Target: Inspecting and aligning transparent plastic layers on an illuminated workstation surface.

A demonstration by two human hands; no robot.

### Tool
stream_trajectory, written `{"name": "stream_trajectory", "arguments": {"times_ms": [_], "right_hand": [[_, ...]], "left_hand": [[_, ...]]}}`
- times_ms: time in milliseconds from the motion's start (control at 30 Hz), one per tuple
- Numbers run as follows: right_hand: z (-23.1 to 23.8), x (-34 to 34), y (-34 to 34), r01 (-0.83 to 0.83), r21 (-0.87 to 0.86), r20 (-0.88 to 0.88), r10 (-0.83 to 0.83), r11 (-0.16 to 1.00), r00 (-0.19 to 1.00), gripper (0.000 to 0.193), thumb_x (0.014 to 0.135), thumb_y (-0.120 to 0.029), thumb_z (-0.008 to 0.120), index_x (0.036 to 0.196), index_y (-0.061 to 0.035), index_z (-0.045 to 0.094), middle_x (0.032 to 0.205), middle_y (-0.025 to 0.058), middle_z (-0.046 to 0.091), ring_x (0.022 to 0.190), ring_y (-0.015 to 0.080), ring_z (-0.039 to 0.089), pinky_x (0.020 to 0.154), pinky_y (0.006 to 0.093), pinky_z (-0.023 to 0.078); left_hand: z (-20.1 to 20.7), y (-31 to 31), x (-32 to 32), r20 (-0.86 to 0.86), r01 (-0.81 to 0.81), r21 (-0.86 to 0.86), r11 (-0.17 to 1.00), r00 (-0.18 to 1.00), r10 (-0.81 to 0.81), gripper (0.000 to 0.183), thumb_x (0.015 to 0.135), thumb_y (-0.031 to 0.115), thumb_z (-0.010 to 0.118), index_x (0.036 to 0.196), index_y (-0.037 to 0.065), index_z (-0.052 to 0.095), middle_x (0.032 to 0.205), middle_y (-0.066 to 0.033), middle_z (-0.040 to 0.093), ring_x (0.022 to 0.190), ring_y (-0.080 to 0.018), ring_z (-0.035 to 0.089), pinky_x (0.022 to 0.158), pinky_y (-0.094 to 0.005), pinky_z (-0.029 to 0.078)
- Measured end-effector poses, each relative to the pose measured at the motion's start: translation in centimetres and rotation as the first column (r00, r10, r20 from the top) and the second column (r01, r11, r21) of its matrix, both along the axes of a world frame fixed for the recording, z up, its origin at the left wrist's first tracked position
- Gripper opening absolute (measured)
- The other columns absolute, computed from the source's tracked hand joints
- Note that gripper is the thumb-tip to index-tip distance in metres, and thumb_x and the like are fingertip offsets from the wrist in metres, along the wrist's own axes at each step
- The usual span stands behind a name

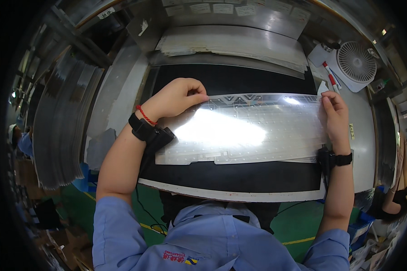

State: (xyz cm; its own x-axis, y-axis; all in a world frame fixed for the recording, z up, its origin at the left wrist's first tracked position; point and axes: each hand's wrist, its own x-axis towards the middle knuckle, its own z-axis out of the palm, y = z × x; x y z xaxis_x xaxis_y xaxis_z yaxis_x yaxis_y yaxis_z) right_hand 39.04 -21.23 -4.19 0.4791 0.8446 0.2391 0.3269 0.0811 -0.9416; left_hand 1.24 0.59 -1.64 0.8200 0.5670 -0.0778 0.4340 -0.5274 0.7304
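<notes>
A long, glossy clear plastic sheet point(267, 147) with thin printed circuit lines spans the black work surface point(239, 175). Bright glare hides much of its left half. My left hand point(178, 95) pinches the sheet's far edge near its left end, thumb against bent fingers. At the far right corner, my right hand point(337, 118) grips the sheet between thumb and fingers. Another sheet edge shows under its near right part; how many lie there I cannot tell. Behind the black surface is a stack of similar long sheets point(230, 43).
A white fan point(356, 63) stands at the back right, with red-and-white markers point(332, 81) beside it. Tall stacks of thin sheets point(61, 122) fill the left side. Another person's arm point(400, 169) shows at the far right. The table's pale front edge point(230, 194) curves before me.
</notes>
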Motion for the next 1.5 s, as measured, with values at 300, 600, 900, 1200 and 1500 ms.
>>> {"name": "stream_trajectory", "arguments": {"times_ms": [300,600,900,1200,1500], "right_hand": [[-0.1,0.3,0.0,0.003,0.014,-0.013,-0.003,1.0,1.0,0.013,0.098,-0.009,0.057,0.107,-0.0033,0.064,0.094,-0.004,0.06,0.085,0.0048,0.051,0.078,0.0189,0.04],[0.0,0.3,0.1,0.019,0.027,-0.045,-0.017,0.999,0.999,0.012,0.098,-0.01,0.057,0.107,-0.0041,0.064,0.093,-0.0035,0.06,0.084,0.0052,0.052,0.075,0.0191,0.041],[-0.1,-0.1,0.1,-0.027,0.032,-0.109,0.03,0.999,0.994,0.012,0.099,-0.008,0.056,0.108,-0.0041,0.063,0.094,-0.0026,0.061,0.085,0.0056,0.053,0.077,0.0193,0.041],[-0.3,-0.1,0.2,-0.023,0.024,-0.041,0.024,0.999,0.999,0.013,0.099,-0.008,0.056,0.109,-0.004,0.063,0.095,-0.0029,0.061,0.087,0.0053,0.053,0.079,0.019,0.04],[-0.5,0.1,0.3,-0.004,0.004,-0.041,0.005,1.0,0.999,0.013,0.099,-0.012,0.057,0.109,-0.0052,0.063,0.092,-0.0047,0.059,0.081,0.0041,0.05,0.073,0.0181,0.038]], "left_hand": [[-1.1,3.1,-1.9,0.145,-0.352,-0.325,0.878,0.899,0.414,0.038,0.103,0.035,0.044,0.083,0.005,0.057,0.075,-0.0012,0.061,0.064,-0.0074,0.054,0.061,-0.0226,0.045],[-1.0,2.9,-1.6,0.163,-0.32,-0.333,0.887,0.907,0.388,0.02,0.098,0.019,0.057,0.101,0.001,0.066,0.085,-0.0014,0.067,0.068,-0.0066,0.056,0.063,-0.0219,0.047],[0.8,0.1,-0.7,0.025,-0.046,-0.005,0.999,0.999,0.046,0.025,0.083,0.017,0.075,0.099,0.0,0.067,0.08,-0.0046,0.065,0.074,-0.0104,0.058,0.071,-0.0244,0.048],[-0.2,0.8,-0.7,0.005,-0.037,-0.007,0.999,0.999,0.037,0.022,0.096,0.018,0.057,0.087,-0.001,0.06,0.074,-0.003,0.061,0.068,-0.0111,0.056,0.066,-0.0269,0.048],[-0.5,1.3,-1.0,0.043,-0.118,-0.062,0.991,0.992,0.12,0.019,0.097,0.018,0.059,0.086,0.002,0.06,0.072,0.0003,0.058,0.067,-0.007,0.054,0.064,-0.0235,0.047]]}}
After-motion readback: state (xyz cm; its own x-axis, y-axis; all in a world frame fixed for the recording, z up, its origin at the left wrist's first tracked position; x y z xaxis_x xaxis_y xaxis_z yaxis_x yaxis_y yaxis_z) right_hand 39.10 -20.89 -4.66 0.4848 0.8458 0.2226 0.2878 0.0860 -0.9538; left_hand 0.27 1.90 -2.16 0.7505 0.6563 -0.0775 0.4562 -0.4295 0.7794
